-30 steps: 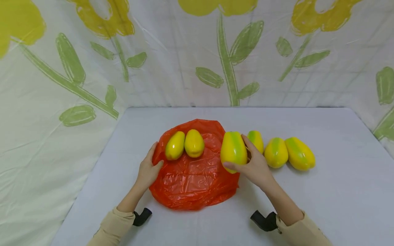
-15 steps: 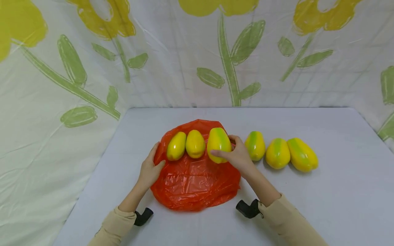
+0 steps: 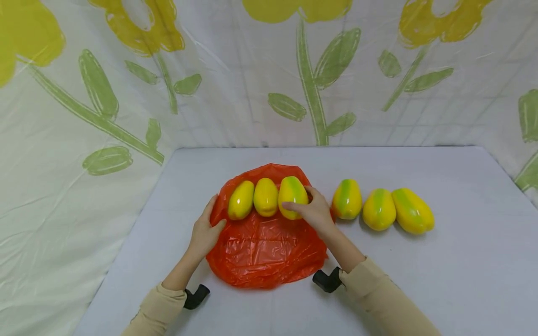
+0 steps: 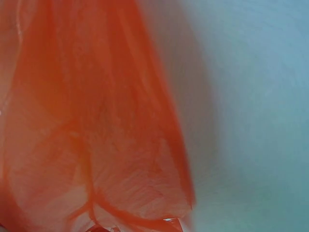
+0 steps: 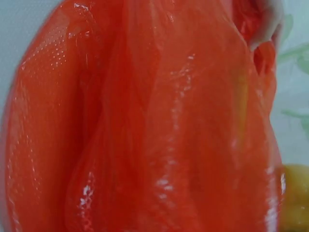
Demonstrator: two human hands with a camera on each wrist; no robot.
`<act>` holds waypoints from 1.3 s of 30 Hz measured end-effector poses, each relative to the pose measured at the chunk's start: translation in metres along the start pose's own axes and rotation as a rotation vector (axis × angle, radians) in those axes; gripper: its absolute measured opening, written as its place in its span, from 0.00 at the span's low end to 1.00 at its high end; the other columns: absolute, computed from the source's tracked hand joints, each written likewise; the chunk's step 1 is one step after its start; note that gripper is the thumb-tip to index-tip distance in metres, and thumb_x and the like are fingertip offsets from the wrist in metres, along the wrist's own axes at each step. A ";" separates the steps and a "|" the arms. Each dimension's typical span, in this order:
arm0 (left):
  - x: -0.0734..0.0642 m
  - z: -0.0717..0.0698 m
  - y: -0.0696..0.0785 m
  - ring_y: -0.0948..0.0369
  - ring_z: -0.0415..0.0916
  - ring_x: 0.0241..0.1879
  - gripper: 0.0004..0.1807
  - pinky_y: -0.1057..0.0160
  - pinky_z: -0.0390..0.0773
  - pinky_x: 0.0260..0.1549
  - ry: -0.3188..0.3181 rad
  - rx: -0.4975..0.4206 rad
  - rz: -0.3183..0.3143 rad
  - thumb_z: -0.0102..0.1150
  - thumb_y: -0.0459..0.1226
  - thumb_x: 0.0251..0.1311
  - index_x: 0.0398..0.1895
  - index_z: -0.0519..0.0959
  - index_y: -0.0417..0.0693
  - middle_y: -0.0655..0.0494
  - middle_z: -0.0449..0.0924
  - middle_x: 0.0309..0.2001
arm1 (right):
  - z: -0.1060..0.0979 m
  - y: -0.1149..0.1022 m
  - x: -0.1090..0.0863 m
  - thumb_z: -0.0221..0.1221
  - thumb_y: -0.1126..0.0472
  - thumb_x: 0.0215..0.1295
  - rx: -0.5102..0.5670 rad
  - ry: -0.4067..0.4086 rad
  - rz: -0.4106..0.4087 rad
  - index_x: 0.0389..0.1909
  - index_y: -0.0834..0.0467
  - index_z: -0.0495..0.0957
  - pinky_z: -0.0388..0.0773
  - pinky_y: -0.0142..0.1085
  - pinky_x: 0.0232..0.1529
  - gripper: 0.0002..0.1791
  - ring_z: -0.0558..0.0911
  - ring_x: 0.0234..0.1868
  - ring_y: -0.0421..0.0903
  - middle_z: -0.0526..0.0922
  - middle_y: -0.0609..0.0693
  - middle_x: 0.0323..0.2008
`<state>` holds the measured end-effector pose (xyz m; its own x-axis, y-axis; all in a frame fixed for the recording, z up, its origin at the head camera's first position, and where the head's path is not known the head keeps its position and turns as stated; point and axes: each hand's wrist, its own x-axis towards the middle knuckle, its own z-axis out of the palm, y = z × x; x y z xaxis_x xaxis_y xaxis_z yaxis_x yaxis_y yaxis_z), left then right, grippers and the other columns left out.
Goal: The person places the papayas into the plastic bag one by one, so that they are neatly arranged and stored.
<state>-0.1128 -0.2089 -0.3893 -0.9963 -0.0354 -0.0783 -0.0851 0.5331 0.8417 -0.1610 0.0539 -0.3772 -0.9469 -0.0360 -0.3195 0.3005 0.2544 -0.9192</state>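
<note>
A red plastic bag [image 3: 265, 247] lies spread on the table in the head view. My left hand [image 3: 205, 234] holds its left edge, thumb on the inner side and fingers along the outside. Over the bag's upper right part, my right hand [image 3: 316, 211] grips a yellow papaya [image 3: 293, 190] with a green stripe, thumb across its front. Beside it on the red plastic rest two more papayas, a left one [image 3: 241, 200] and a middle one [image 3: 265, 197]. Red plastic [image 4: 96, 121] fills much of the left wrist view and most of the right wrist view.
To the right of the bag, a row of three papayas stands on the white table [image 3: 462, 270]: a near one [image 3: 347, 199], a middle one [image 3: 379, 210] and a far right one [image 3: 414, 211]. A flower-printed cloth [image 3: 235, 93] hangs behind the table.
My right hand has carried the papaya leftward from the bag's right edge to beside the two papayas on the bag. My left hand has stayed at the bag's left edge.
</note>
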 end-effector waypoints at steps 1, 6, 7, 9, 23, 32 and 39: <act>0.000 0.000 0.000 0.40 0.64 0.62 0.36 0.42 0.70 0.57 0.000 0.001 0.001 0.45 0.27 0.67 0.77 0.46 0.40 0.36 0.53 0.73 | 0.001 0.001 0.001 0.68 0.52 0.55 -0.007 0.007 0.003 0.72 0.61 0.55 0.66 0.53 0.64 0.48 0.67 0.61 0.58 0.63 0.60 0.67; 0.000 0.000 -0.001 0.40 0.63 0.63 0.36 0.41 0.70 0.57 -0.004 0.000 -0.001 0.45 0.28 0.67 0.77 0.46 0.40 0.36 0.52 0.73 | 0.004 0.005 0.009 0.67 0.53 0.56 -0.056 0.047 -0.011 0.72 0.62 0.56 0.67 0.54 0.63 0.46 0.68 0.60 0.59 0.65 0.62 0.66; 0.000 0.000 -0.001 0.40 0.63 0.63 0.36 0.41 0.69 0.58 -0.005 -0.002 -0.004 0.45 0.27 0.67 0.77 0.46 0.40 0.36 0.52 0.73 | 0.005 0.006 0.010 0.67 0.53 0.56 -0.069 0.054 -0.017 0.72 0.63 0.56 0.67 0.54 0.63 0.46 0.69 0.60 0.59 0.66 0.62 0.66; 0.001 0.000 -0.002 0.40 0.63 0.63 0.36 0.41 0.69 0.58 -0.005 -0.006 -0.007 0.45 0.27 0.66 0.77 0.47 0.40 0.37 0.52 0.73 | 0.008 0.006 0.013 0.67 0.54 0.56 -0.097 0.065 -0.030 0.71 0.65 0.56 0.68 0.53 0.62 0.46 0.69 0.59 0.59 0.66 0.63 0.65; 0.001 0.000 -0.001 0.40 0.63 0.63 0.36 0.41 0.70 0.57 -0.007 -0.009 -0.012 0.45 0.28 0.67 0.77 0.47 0.41 0.37 0.52 0.73 | 0.016 0.012 0.026 0.67 0.56 0.57 -0.218 0.077 -0.075 0.71 0.68 0.53 0.67 0.53 0.63 0.48 0.69 0.60 0.60 0.65 0.64 0.64; 0.001 0.000 -0.001 0.40 0.64 0.62 0.36 0.42 0.71 0.56 -0.008 -0.013 -0.014 0.45 0.28 0.67 0.77 0.47 0.42 0.37 0.52 0.73 | 0.015 0.011 0.023 0.66 0.56 0.58 -0.262 0.061 -0.108 0.73 0.68 0.50 0.62 0.54 0.66 0.49 0.65 0.64 0.60 0.61 0.64 0.68; 0.002 -0.002 -0.001 0.40 0.63 0.63 0.36 0.41 0.69 0.58 -0.003 -0.003 -0.024 0.46 0.28 0.67 0.77 0.47 0.42 0.37 0.52 0.73 | 0.003 -0.001 0.013 0.65 0.52 0.60 -0.280 0.016 -0.140 0.75 0.66 0.46 0.56 0.54 0.69 0.51 0.60 0.69 0.60 0.55 0.63 0.73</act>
<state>-0.1151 -0.2108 -0.3893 -0.9939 -0.0463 -0.1002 -0.1095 0.5292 0.8414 -0.1739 0.0505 -0.3808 -0.9792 -0.0745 -0.1887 0.1262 0.5046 -0.8541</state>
